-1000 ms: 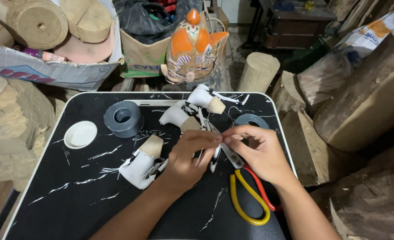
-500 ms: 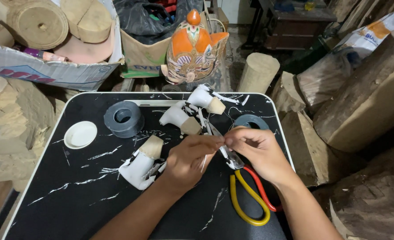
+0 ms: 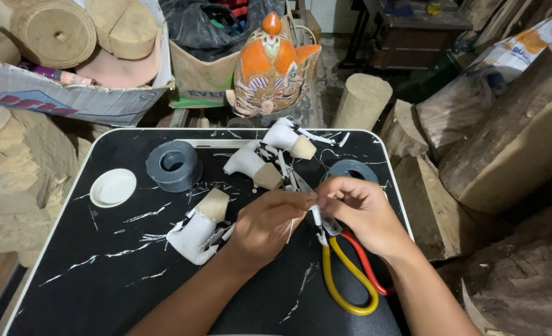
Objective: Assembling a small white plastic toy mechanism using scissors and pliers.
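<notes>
Head view: left hand (image 3: 268, 225) and right hand (image 3: 361, 213) meet over the black counter (image 3: 102, 274), fingers pinched on a thin white strip (image 3: 317, 218) above yellow-and-red scissors (image 3: 349, 274).

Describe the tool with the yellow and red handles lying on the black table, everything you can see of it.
The tool looks like pliers or snips with two long curved handles, one yellow, one red, in what looks like a plastic coating. It lies flat on the black table near the front right, handles pointing toward the person. Its metal head sits under the right hand, mostly hidden, so the jaws cannot be made out.
</notes>
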